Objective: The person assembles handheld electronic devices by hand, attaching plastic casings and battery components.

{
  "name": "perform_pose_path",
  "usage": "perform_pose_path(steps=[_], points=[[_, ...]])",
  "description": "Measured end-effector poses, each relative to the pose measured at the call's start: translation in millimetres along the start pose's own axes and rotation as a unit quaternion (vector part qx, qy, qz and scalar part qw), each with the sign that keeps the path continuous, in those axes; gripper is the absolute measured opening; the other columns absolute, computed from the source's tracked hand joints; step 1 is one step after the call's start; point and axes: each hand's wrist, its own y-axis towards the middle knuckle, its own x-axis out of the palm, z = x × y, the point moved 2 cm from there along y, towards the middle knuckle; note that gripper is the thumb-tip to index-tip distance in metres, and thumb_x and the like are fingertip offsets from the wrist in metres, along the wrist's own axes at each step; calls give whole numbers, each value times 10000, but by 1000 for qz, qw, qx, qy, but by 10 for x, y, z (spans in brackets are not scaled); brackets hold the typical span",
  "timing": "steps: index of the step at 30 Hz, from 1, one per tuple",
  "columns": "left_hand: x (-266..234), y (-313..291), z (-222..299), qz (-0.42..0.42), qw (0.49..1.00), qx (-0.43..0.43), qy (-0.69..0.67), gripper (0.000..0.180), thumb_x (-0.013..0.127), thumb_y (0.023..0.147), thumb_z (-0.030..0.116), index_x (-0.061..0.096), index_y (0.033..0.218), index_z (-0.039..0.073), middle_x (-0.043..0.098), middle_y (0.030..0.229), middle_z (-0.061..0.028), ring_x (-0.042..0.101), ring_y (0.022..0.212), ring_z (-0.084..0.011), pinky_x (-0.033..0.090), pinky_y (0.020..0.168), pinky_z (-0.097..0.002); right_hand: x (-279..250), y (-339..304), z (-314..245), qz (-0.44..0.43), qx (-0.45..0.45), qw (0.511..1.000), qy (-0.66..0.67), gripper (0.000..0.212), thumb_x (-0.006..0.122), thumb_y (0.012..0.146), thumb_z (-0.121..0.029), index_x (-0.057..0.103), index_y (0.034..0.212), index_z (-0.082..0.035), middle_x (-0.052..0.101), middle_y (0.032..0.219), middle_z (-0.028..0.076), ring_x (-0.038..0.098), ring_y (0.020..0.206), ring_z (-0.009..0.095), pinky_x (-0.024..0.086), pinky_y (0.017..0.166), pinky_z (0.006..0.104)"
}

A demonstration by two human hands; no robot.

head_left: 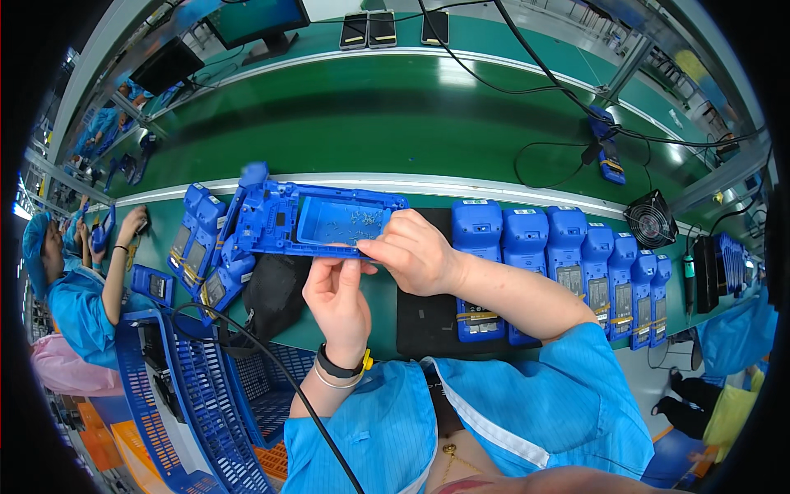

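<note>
A blue plastic device housing lies on the bench before me. Within its outline a shallow blue tray holds many small loose screws. My right hand reaches over the near right corner of the tray, thumb and fingers pinched together. Just below the near edge, my left hand is raised with its fingers curled and its fingertips close to the right hand's. Whatever is between the fingers is too small or hidden to make out. A black mat shows under my right forearm.
Several blue handheld devices stand in a row on the right, more at left. A dark pouch, blue baskets and a black cable lie near my left. A small fan stands far right. A co-worker sits left.
</note>
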Motion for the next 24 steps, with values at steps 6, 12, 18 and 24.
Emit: perform_pose_path(steps=[6, 12, 18, 24], points=[[47, -33, -4, 8, 1000, -3, -28, 96, 533, 904, 29, 548, 986, -20, 607, 953, -86, 580, 787, -130, 488, 721, -260, 34, -23, -50, 30, -7, 999, -30, 451, 617, 702, -57, 493, 1132, -11, 500, 677, 34, 476, 597, 199, 389, 584, 316], [34, -19, 43, 10, 999, -43, -20, 133, 496, 929, 58, 551, 1034, -6, 610, 973, -80, 576, 853, -139, 473, 787, -279, 15, -4, -90, -11, 8, 998, -57, 416, 599, 686, -67, 544, 1093, 3, 495, 678, 41, 475, 605, 194, 396, 594, 315], [16, -37, -40, 0, 999, -38, -21, 126, 498, 931, 57, 546, 1028, -5, 603, 980, -75, 571, 855, -128, 469, 793, -278, 55, -50, -61, -3, 27, 999, -43, 384, 600, 678, -59, 565, 1054, 13, 509, 691, 51, 488, 625, 208, 395, 597, 319], [38, -17, -77, 23, 999, -25, 12, 77, 490, 933, 50, 542, 956, -2, 590, 916, -55, 553, 809, -119, 467, 754, -269, 34, -32, -79, 16, 86, 996, 8, 368, 627, 666, -21, 563, 1026, 19, 534, 712, 64, 508, 645, 225, 396, 613, 327]])
